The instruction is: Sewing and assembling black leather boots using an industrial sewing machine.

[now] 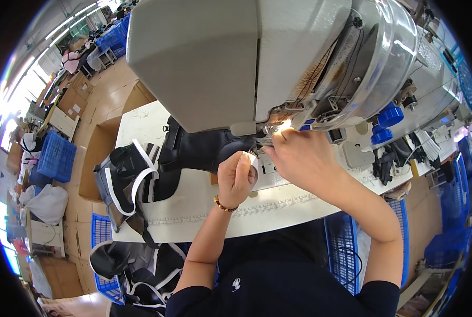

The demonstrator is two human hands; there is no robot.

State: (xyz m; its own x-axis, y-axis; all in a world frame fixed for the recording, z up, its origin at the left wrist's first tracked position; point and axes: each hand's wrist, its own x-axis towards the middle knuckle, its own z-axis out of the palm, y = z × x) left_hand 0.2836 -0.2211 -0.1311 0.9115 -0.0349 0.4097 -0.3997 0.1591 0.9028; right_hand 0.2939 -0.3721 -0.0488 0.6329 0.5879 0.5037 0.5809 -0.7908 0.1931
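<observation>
— Where is the black leather piece (207,149)?
— On the white table (194,198), partly under the head of the sewing machine (194,68). Its long axis runs roughly parallel to the table's near edge.

— Which way does it point?
— One end points toward the table's left edge; its rounded end faces right, toward the lit needle area.

— And the hands?
— Near each other, but apart. The left hand (234,179) is closed, thumb up, around a white strip (254,177). The strip's visible length runs from the far side toward the near edge. I can't tell whether it's joined to the black leather.

— The right one?
— The right hand (302,158) is bent under the lamp (284,126), fingers curled at the needle area. Its own back covers the fingertips, so I can't tell whether they grip anything.

— Any labels or writing?
— A ruler scale (283,202) follows the table's near edge, its figures too small to read. A small white emblem (236,285) sits on the dark shirt (294,285).

— What's at the table's left edge?
— White-trimmed black pieces (121,171), partly hanging over it.
</observation>
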